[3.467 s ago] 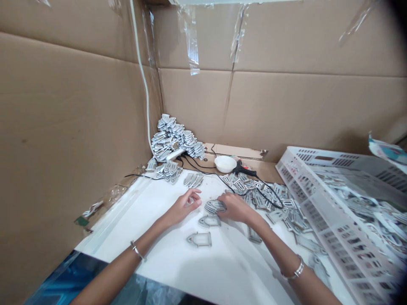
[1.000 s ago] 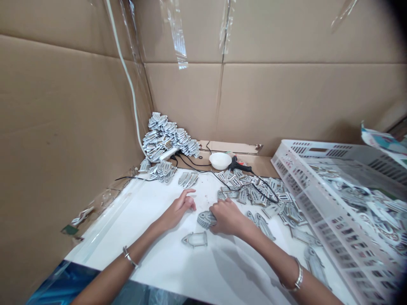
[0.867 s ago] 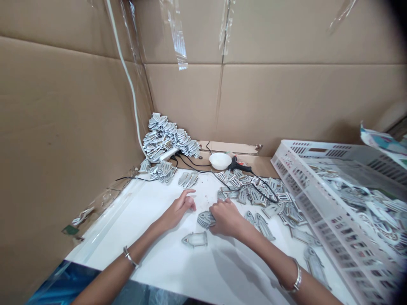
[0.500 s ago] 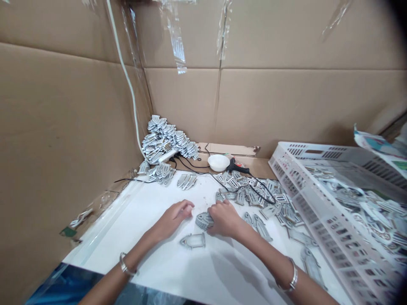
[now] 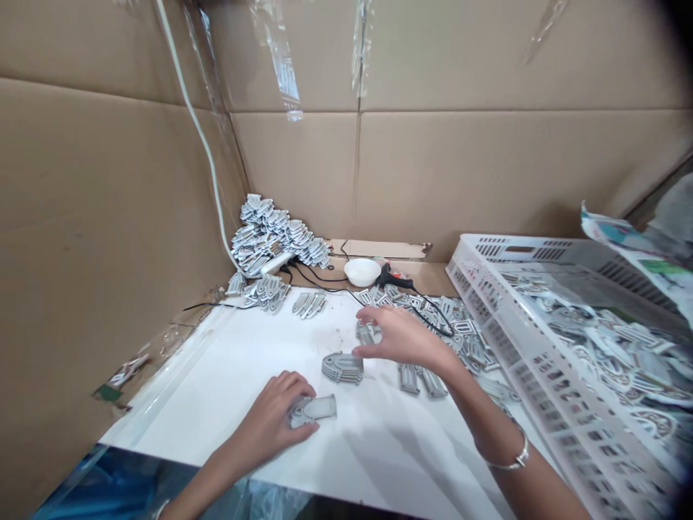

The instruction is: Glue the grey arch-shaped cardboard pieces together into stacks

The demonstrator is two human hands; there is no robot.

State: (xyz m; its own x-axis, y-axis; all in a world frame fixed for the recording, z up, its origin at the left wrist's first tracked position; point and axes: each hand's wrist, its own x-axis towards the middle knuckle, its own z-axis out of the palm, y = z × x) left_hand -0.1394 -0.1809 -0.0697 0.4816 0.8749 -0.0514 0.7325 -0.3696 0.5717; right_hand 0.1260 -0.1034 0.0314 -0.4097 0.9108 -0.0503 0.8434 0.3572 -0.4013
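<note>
My left hand (image 5: 273, 421) rests on the white table (image 5: 227, 375) near its front edge, fingers curled on the left end of a single flat grey arch-shaped piece (image 5: 319, 408). My right hand (image 5: 403, 337) hovers over the table's middle with fingers spread and nothing in it. Its thumb is just right of a small stack of the same grey pieces (image 5: 342, 367). A scatter of loose grey pieces (image 5: 433, 318) lies behind and to the right of this hand.
A white slotted plastic crate (image 5: 546, 361) full of pieces fills the right side. A heap of stacked pieces (image 5: 271, 235) sits in the far left corner beside a white cable (image 5: 200, 137). A small white bowl (image 5: 362, 271) and a black glue gun (image 5: 387, 276) stand at the back. Cardboard walls enclose everything.
My right hand let go of the small stack and lifted away to the right, opening. My left hand drew back toward me and closed on the single piece near the front edge.
</note>
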